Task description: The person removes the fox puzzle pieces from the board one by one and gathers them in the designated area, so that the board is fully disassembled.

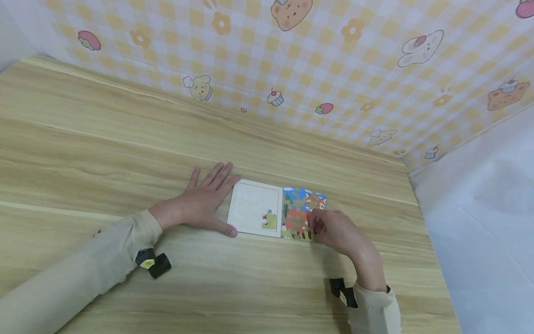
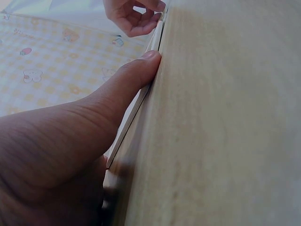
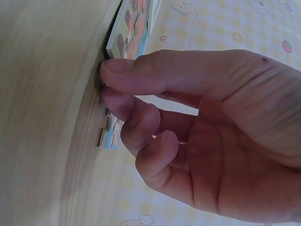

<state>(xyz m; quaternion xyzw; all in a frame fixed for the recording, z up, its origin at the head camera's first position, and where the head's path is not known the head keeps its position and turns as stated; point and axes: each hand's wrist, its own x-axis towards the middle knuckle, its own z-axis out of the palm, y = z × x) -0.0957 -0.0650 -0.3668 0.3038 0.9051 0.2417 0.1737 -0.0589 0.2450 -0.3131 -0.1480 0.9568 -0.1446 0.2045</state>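
My left hand (image 1: 199,204) rests spread at the left side of a white puzzle tray (image 1: 252,204), its index finger and thumb touching the tray's edge. One green puzzle piece (image 1: 271,221) lies in the tray's lower right corner. Against the tray's right side lie several fox-picture puzzle pieces (image 1: 295,214). Over their lower right part, my right hand (image 1: 335,230) has curled fingers. Its thumb and index finger pinch a puzzle piece at table level, mostly hidden by the fingertips. In the right wrist view, other pieces (image 3: 127,35) show beyond the thumb.
The wood-grain table (image 1: 167,287) carries everything. A yellow checked cloth (image 1: 250,60) with cartoon prints hangs along the back, and white sheeting (image 1: 479,222) lies past the right edge. A small black camera (image 1: 152,262) is strapped at the left wrist, another (image 1: 344,293) at the right.
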